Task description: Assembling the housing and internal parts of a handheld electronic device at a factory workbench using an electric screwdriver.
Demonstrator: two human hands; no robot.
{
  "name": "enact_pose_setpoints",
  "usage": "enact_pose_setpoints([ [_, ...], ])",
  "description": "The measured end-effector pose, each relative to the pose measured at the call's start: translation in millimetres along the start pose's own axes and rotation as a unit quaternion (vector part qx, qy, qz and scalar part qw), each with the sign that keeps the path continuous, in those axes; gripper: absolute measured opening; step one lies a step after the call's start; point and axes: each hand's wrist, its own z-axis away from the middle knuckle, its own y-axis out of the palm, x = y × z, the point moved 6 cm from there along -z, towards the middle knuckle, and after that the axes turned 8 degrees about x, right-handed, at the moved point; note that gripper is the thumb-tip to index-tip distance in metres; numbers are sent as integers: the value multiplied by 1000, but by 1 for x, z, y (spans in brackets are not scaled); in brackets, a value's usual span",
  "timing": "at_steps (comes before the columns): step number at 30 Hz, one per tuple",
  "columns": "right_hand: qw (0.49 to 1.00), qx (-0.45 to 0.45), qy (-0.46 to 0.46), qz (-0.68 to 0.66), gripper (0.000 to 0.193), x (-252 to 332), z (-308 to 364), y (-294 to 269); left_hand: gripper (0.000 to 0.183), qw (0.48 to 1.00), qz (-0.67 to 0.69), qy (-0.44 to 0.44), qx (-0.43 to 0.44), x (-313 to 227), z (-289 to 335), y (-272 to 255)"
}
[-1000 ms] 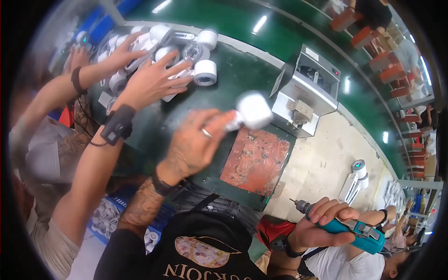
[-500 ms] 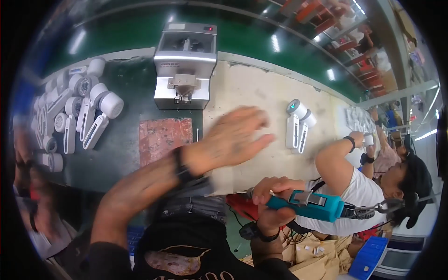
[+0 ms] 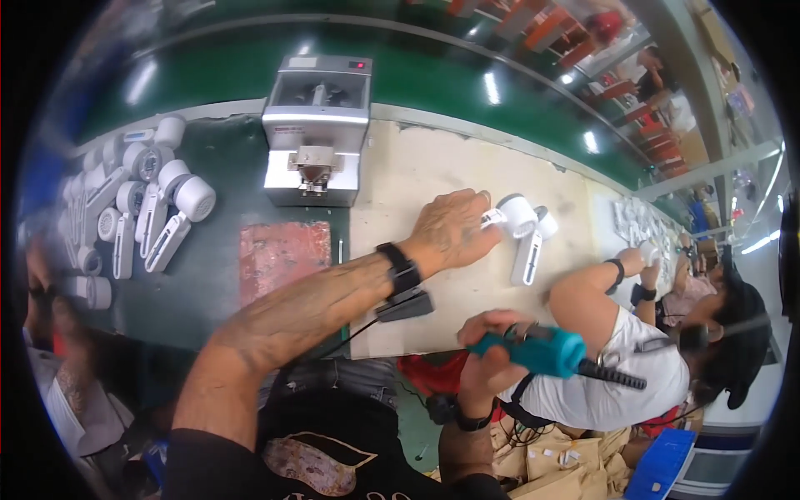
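Observation:
Over the pale right half of the bench, my left hand (image 3: pixel 454 232) is closed on a white handheld fan (image 3: pixel 517 216), its handle mostly covered by my fingers and its round head pointing right. Just beyond, a second white handheld fan (image 3: pixel 528 257) lies on the bench, its head partly hidden by the first. Lower down, at the bench's near edge, my right hand (image 3: pixel 490 354) grips a teal electric screwdriver (image 3: pixel 546 352). The screwdriver's ribbed black cable end (image 3: pixel 615 374) points right; its bit end is hidden by my hand.
A silver screw feeder machine (image 3: pixel 317 133) stands at the bench's far side. Many white fans (image 3: pixel 150 196) are heaped at the left. A worn red mat (image 3: pixel 283 260) lies on the dark green surface. At the right, a person in a white shirt (image 3: pixel 617 367) works close to my screwdriver.
My left hand has moved right and closed on one of the two fans, turning its handle toward me. The screwdriver has shifted slightly left and tilted; the view has shifted a little.

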Motion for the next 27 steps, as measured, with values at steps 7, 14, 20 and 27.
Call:
enact_pose_setpoints([
  [7,996,57,26,-60,63,-42,-37,35,20,991,-54,110,-50,-11,123,-104],
  [14,984,133,8,-118,69,-11,-66,93,27,995,-56,-8,87,59,179,-153],
  [20,970,175,-46,-160,72,-1,-109,180,43,976,-215,35,-5,57,194,-156],
  [27,968,214,-68,-113,52,-32,-128,235,48,989,-142,42,10,64,195,-156],
])
